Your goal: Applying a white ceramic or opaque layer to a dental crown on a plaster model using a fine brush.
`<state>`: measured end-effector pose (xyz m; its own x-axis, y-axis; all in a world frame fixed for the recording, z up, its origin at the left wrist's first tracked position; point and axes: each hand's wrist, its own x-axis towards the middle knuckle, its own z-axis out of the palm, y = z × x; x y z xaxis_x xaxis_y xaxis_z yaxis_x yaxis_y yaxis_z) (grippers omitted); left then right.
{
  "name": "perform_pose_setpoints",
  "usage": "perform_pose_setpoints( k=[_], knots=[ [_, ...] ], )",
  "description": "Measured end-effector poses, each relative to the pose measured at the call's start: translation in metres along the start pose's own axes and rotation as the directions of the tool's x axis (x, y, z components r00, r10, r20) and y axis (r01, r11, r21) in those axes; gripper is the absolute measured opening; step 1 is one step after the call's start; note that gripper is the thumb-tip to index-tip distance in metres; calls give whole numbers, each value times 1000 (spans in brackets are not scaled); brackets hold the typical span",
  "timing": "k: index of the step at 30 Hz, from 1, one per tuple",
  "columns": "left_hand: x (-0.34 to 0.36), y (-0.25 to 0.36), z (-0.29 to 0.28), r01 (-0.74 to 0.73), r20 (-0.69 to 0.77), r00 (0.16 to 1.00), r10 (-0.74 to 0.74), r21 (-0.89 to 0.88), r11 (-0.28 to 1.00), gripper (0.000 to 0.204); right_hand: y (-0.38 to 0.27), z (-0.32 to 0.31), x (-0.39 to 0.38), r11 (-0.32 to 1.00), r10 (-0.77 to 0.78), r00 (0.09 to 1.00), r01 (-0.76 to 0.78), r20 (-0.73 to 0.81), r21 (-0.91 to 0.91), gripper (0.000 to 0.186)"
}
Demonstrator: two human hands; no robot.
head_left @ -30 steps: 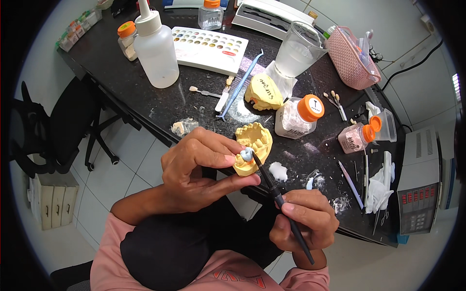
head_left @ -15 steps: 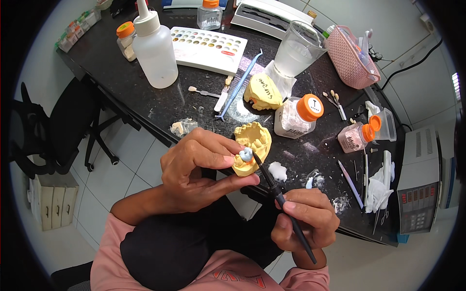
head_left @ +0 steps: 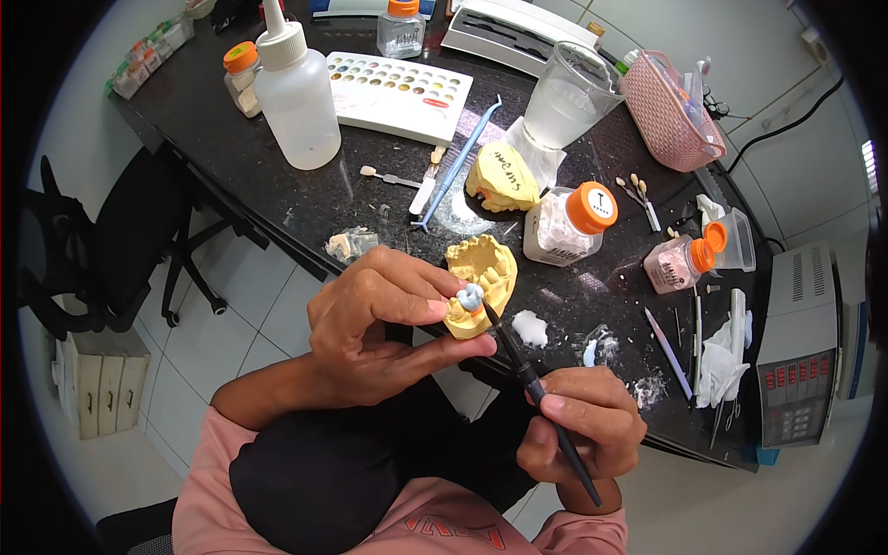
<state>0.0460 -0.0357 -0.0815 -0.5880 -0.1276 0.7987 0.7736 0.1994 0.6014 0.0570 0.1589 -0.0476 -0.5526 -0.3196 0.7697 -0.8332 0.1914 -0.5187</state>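
In the head view, the person beside me pinches a yellow dental cast (head_left: 482,262) in the fingers of the left hand (head_left: 365,319), at the edge of the dark counter (head_left: 375,148). On it sits 1 blue-grey crown (head_left: 470,297). The right hand's (head_left: 592,421) fingers pinch a black brush (head_left: 534,381), tip just by the crown; touching, I can't tell. Beyond stand a 2nd yellow cast (head_left: 502,176) and an orange-lidded jar (head_left: 561,228).

A yellow, horseshoe-shaped dental cast (head_left: 484,258) is held teeth upward, with a pale blue-grey tooth crown (head_left: 470,297) at its near end and a slim black brush (head_left: 520,360) slanting toward its near right side.
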Motion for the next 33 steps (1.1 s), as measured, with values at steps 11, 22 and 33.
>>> perform_pose_setpoints(
  k=[11, 22, 33],
  knots=[
    [6, 6, -1, 154, 81, 988, -134, -337, 929, 40, 5, -32, 23, 996, 77, 996, -79, 42, 39, 21],
    [13, 19, -15, 522, 321, 846, -426, -663, 537, 37, -5, -6, 37, 896, 317, 937, -346, 144, 278, 39],
    [21, 32, -11, 682, 442, 703, -556, -641, 352, 67, -7, 21, 39, 947, -154, 987, 162, 53, -278, 36]
  ],
)
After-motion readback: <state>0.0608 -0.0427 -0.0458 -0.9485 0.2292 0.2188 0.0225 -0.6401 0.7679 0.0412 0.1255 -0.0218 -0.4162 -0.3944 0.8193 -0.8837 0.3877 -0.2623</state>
